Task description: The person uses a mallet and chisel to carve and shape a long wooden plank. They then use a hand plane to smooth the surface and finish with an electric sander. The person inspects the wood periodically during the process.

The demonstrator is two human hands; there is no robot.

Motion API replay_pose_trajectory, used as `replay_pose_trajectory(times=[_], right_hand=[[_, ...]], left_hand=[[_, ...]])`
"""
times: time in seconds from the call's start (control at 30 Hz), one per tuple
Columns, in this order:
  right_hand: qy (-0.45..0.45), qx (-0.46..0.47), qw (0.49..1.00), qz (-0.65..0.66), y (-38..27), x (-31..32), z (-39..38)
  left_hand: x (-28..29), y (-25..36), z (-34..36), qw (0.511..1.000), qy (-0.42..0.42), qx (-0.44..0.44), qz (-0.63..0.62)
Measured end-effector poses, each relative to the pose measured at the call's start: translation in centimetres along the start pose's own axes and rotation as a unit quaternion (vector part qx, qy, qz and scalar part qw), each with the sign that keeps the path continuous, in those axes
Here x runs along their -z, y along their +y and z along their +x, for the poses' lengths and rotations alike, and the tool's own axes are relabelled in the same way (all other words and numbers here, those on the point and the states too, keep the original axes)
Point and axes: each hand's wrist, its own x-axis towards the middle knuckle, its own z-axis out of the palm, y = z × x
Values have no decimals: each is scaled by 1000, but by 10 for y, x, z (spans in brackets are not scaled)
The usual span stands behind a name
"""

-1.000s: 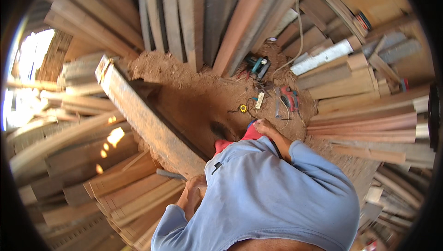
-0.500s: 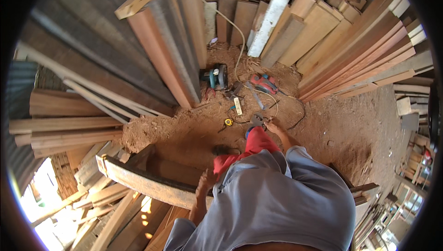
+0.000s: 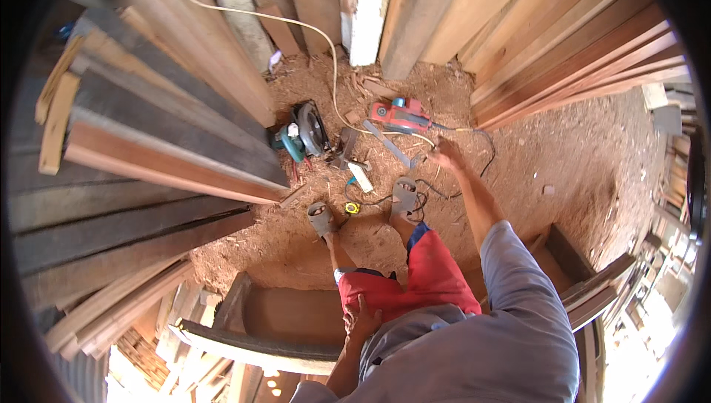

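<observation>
My left hand [image 3: 361,320] lies on my red shorts [image 3: 441,270] at the left thigh, fingers stretched out, holding nothing. Out in front, my right hand [image 3: 446,154] is closed where the cream cord [image 3: 337,81] reaches the fingertips; the cord appears pinched there, though the fingers are small. Just beyond this hand lies a red electric planer [image 3: 401,116] with a dark cable. A flat metal bar [image 3: 388,144] rests on the ground left of the hand. Farther left stands a teal circular saw [image 3: 304,134]. A yellow tape measure [image 3: 352,208] and a whitish block [image 3: 361,177] lie nearer my feet.
Boards [image 3: 178,159] lean in a fan on the left, and more planks [image 3: 578,55] stand along the back right. A long wooden beam [image 3: 259,355] runs low beside me. My sandalled feet [image 3: 404,194] stand on sawdust-covered ground [image 3: 533,173] among loose cables.
The view has shifted, bringing both feet into sight. My right arm has stretched farther forward, toward the planer. My left hand has stayed at the left thigh, now flatter on the shorts.
</observation>
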Motion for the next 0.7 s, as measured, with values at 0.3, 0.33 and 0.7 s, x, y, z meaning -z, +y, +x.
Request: replay_pose_trajectory(times=[0.3,0.33,0.7], right_hand=[[72,-76,992,-67,36,-61,159],[71,-84,993,-39,27,-59,171],[145,-127,981,-28,-15,-124,172]], left_hand=[[59,-3,58,956,268,-36,113],[62,-5,55,955,274,-32,107],[110,-25,63,942,294,-84,137]])
